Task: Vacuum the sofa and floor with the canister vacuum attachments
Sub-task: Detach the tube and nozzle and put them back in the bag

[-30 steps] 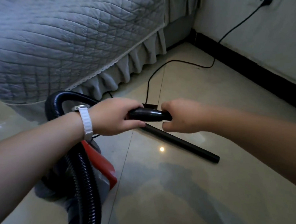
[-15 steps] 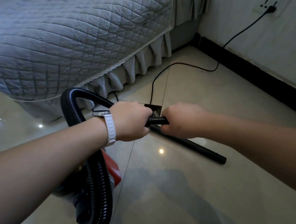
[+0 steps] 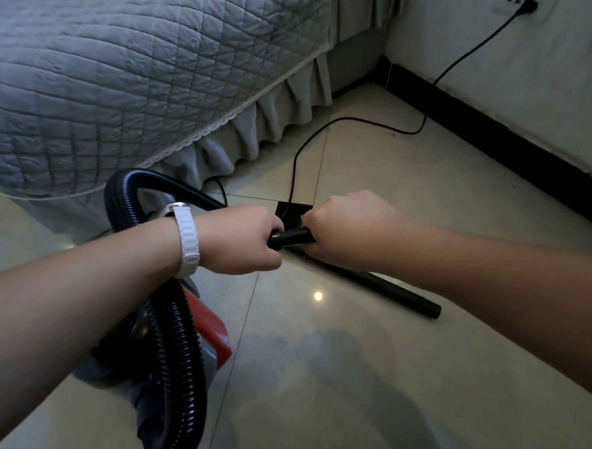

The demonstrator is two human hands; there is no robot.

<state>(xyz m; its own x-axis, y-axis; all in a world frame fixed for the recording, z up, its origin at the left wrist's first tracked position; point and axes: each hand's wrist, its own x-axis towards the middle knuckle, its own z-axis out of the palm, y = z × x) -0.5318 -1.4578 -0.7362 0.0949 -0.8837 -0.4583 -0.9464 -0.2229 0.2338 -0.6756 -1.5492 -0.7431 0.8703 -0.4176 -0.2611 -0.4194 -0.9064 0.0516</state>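
Above the floor (image 3: 348,381), the hose (image 3: 181,355) end is gripped by the left hand (image 3: 242,238) and a tube (image 3: 295,238) by the right hand (image 3: 345,230), so assembly is judged unfinished, with the sofa (image 3: 124,78) and floor unvacuumed.

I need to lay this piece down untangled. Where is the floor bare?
Widest bare floor: nearer than the loose black tube, right of the red canister. Another patch sits between that tube and the dark baseboard, right of the power cord. Crowded by the sofa skirt, where cord meets the left hand on the hose and right hand on the attachment.
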